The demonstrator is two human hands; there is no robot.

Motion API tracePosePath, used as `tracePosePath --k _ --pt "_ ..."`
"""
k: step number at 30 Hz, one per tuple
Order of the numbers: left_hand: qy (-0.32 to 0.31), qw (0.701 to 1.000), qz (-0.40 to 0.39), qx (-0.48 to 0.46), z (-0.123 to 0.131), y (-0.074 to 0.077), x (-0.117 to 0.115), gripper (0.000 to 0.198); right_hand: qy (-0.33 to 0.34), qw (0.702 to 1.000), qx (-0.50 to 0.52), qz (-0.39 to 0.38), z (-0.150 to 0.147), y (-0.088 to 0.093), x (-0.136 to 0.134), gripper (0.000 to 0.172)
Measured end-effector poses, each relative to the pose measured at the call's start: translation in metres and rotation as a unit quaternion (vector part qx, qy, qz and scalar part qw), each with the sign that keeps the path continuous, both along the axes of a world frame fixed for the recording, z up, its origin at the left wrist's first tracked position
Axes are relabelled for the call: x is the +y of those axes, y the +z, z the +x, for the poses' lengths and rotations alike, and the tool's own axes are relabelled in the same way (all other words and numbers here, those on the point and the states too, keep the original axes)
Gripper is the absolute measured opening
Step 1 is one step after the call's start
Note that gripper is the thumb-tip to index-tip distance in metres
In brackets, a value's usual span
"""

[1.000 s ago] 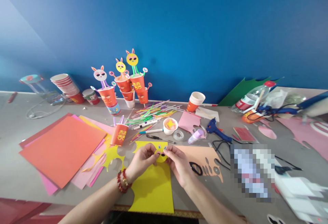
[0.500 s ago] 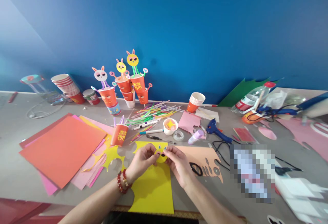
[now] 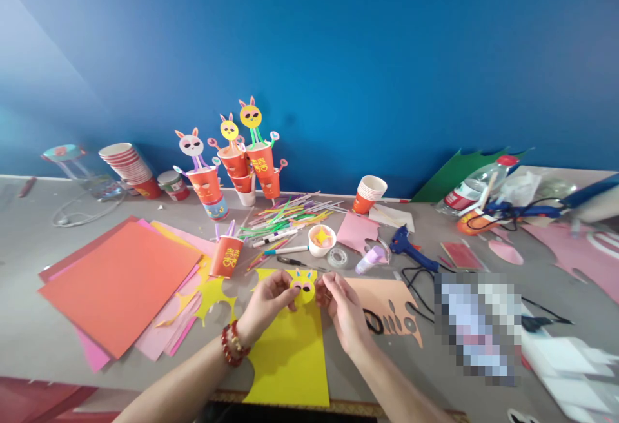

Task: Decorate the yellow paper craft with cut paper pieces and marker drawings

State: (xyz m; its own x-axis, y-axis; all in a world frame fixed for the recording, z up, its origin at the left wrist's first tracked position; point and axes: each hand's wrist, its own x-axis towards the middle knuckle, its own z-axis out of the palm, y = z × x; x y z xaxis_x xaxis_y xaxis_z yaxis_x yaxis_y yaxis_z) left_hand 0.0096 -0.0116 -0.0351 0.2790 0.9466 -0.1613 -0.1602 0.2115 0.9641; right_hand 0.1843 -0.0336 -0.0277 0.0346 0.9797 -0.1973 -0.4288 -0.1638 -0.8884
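My left hand (image 3: 271, 297) pinches a small yellow paper rabbit face (image 3: 304, 289) by its left edge. The face has dark eyes, pink patches and two upright ears with blue in them. Just right of it, my right hand (image 3: 342, 307) is apart from the face, thumb and fingers drawn together; whether anything is between the fingertips I cannot make out. Both hands are above a yellow paper sheet (image 3: 294, 358) with cut-outs along its left edge. Beside my right hand lies a peach sheet (image 3: 387, 291) with holes cut in it, with black scissor handles (image 3: 373, 322) on it.
Behind stand red paper cups (image 3: 206, 186) topped with rabbit faces. Straws (image 3: 285, 213), a white cup of paper pieces (image 3: 322, 240), a tape roll (image 3: 337, 256) and a glue stick (image 3: 370, 259) lie ahead. Coloured sheets (image 3: 120, 281) spread left; a blue glue gun (image 3: 413, 249) with its cord lies right.
My right hand has let go of the rabbit face's right side and moved slightly right. My left hand still holds the face in nearly the same place.
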Motion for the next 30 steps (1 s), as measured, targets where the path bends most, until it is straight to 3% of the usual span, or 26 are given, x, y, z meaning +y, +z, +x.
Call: tracePosePath --k 4,12,20,30 --pt "0.0 1.0 0.006 0.002 -0.001 0.0 0.0 0.043 0.061 0.995 -0.081 0.017 -0.001 -0.001 -0.001 0.033" --pt "-0.026 0.999 0.03 -0.032 -0.003 0.008 -0.004 0.035 0.04 0.996 -0.073 0.035 -0.001 -0.011 0.001 0.035" --pt "0.0 1.0 0.013 -0.012 -0.002 0.008 -0.002 0.038 0.055 0.994 -0.077 0.05 0.0 -0.013 0.001 0.031" --pt "-0.017 0.999 -0.008 -0.048 -0.001 0.007 -0.003 0.041 0.03 0.989 -0.104 0.105 0.002 -0.01 -0.002 0.027"
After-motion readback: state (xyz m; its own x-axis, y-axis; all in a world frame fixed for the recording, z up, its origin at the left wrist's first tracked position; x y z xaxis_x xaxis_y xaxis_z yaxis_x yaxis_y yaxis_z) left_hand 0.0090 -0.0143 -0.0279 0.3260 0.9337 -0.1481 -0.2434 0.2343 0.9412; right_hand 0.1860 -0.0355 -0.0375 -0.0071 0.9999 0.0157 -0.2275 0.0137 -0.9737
